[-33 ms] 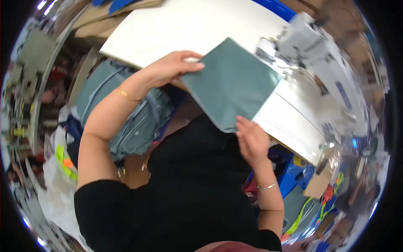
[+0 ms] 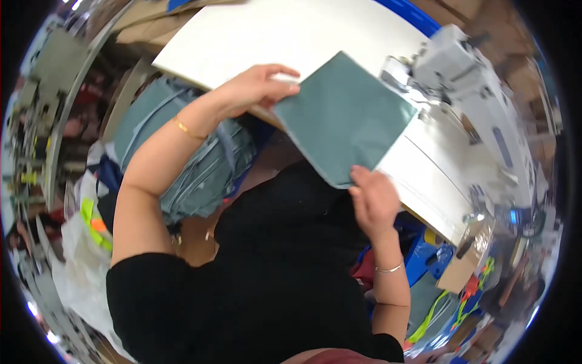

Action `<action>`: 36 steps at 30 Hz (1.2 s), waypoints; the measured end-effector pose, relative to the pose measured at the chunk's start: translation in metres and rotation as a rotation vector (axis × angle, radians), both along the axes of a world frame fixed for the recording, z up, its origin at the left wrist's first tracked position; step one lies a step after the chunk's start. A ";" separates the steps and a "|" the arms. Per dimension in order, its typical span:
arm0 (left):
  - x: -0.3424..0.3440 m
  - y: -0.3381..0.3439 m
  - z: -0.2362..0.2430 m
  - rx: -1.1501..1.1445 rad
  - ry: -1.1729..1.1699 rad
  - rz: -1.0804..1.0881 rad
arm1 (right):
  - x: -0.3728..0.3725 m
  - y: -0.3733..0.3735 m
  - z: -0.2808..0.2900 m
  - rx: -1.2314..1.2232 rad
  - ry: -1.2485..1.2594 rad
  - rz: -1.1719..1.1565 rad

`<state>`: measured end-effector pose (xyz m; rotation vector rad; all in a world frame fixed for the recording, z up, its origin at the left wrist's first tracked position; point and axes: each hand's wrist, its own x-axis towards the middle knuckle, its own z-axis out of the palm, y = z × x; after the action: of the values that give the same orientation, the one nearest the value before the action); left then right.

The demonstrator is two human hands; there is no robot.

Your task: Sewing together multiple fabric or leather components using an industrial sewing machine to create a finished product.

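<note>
A square grey-green fabric piece with a smooth, slightly shiny face is held up over the front edge of the white table. My left hand pinches its left corner between thumb and fingers, with the index finger lifted a little off it. At the lower corner, where the cloth puckers, my right hand grips the edge. The far corner points away over the tabletop. The right corner reaches close to the needle area of a white sewing machine.
The white table spans the far side. A heap of grey-green fabric pieces lies below my left arm. Brown cardboard is at the far left. At right stand a small open carton and a blue bin under the table edge.
The view has shifted slightly, so fabric, hands and machine appear a little further right. My left index finger is a bit more extended. Both hands keep their hold.
</note>
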<state>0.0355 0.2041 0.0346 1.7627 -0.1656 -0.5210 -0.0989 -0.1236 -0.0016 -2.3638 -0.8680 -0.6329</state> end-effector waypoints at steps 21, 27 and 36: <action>0.061 0.048 -0.274 1.381 -0.136 -0.294 | 0.032 -0.007 -0.010 -0.244 0.055 -0.150; 0.101 0.065 -0.358 1.526 -0.400 0.043 | 0.033 -0.003 -0.012 -0.197 0.044 -0.125; 0.095 0.046 -0.339 1.456 -0.334 0.109 | 0.036 -0.002 -0.016 -0.188 0.025 -0.145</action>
<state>0.1308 0.2503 -0.3041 3.2547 0.1391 -0.2179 -0.0626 -0.1257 -0.0177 -2.6172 -0.7804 -0.6004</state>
